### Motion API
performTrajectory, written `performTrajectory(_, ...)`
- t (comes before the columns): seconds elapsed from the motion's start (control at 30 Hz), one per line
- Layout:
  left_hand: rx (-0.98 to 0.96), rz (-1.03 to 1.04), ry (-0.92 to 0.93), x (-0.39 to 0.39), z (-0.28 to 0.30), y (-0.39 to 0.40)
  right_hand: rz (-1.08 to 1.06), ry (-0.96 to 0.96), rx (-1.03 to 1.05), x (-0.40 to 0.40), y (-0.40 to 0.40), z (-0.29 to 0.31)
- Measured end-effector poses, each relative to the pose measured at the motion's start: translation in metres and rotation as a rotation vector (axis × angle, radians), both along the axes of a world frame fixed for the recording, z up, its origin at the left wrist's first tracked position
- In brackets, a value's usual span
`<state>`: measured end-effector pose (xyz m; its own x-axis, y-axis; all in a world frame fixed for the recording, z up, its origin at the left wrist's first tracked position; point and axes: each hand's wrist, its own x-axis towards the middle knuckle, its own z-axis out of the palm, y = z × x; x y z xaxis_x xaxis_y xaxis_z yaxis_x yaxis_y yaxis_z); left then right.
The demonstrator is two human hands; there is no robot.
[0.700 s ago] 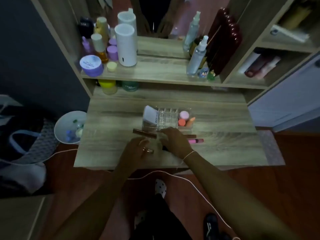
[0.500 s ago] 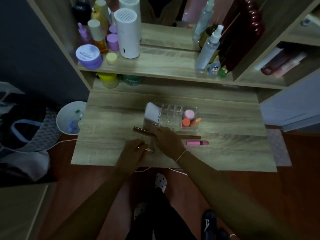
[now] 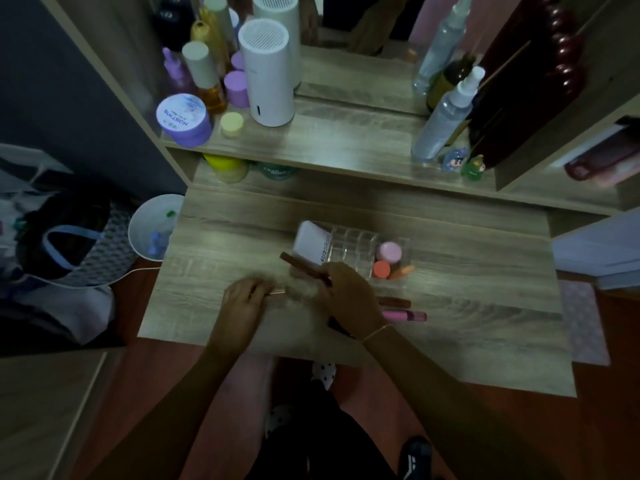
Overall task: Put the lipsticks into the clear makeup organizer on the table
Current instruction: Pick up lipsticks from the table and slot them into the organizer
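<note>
The clear makeup organizer [image 3: 353, 240] stands mid-table, with a white tube [image 3: 313, 242] at its left end and pink and orange items [image 3: 388, 259] at its right. My right hand [image 3: 346, 296] is closed on a long brown lipstick [image 3: 296, 263] that points up-left just in front of the organizer. My left hand [image 3: 244, 297] rests on the table, its fingers closed on a thin pinkish lipstick [image 3: 277, 291]. A dark red lipstick [image 3: 394, 302] and a pink lipstick [image 3: 407, 315] lie on the table to the right of my right wrist.
The shelf above [image 3: 346, 147] carries a white cylinder [image 3: 268, 74], purple jars [image 3: 183, 121] and spray bottles [image 3: 443, 123]. A white bin [image 3: 152, 226] stands on the floor left of the table. A bag [image 3: 59, 244] lies further left.
My right hand has lifted the brown lipstick's near end off the table. The left hand stayed put. The camera moved closer and tilted down.
</note>
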<state>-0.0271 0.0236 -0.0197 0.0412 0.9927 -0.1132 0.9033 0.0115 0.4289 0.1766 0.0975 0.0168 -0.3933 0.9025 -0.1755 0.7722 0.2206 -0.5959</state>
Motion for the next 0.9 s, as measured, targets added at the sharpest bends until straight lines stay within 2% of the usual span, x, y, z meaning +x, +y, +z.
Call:
performTrajectory(0.1,0.063,0.100,-0.170,0.005,0.018,0.008,-0.139,0.206,-0.174,0.026,0.002,0.017)
performTrajectory(0.17,0.124,0.166,-0.309,0.013,0.029,0.016,-0.212,0.311,-0.220,0.042,0.002,0.026)
performTrajectory(0.23,0.180,0.197,-0.340,0.025,0.039,0.026,-0.293,0.377,-0.217,0.058,0.002,0.032)
performTrajectory(0.37,0.311,0.164,-0.358,0.047,0.056,0.046,-0.363,0.370,-0.122,0.078,0.005,0.041)
performTrajectory(0.47,0.381,0.154,-0.411,0.060,0.066,0.064,-0.457,0.442,-0.102,0.084,0.010,0.048)
performTrajectory(0.57,0.382,0.154,-0.490,0.067,0.071,0.079,-0.509,0.451,0.011,0.086,0.018,0.053)
performTrajectory(0.73,0.342,0.188,-0.601,0.072,0.073,0.106,-0.561,0.430,0.054,0.076,0.030,0.058)
performTrajectory(0.9,0.382,0.066,-0.615,0.078,0.067,0.123,-0.503,0.386,0.096,0.062,0.043,0.058)
